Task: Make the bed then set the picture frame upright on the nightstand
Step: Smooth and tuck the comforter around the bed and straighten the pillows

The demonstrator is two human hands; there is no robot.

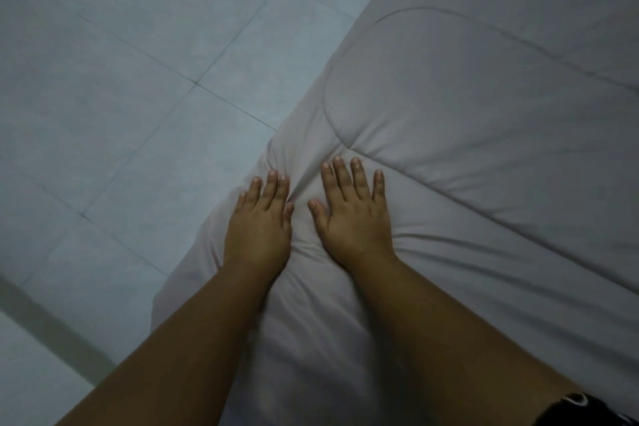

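Beside the tiled floor (131,86), left hand (257,228) and right hand (352,218) press flat, fingers spread, on the quilted comforter (466,149) near the bed's edge, so smoothing seems in progress and sweeping the creases outward should come next.

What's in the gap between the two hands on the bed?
Only the grey comforter: a raised crease of it runs between the left hand and the right hand, both pressing flat on it. The head view shows this.
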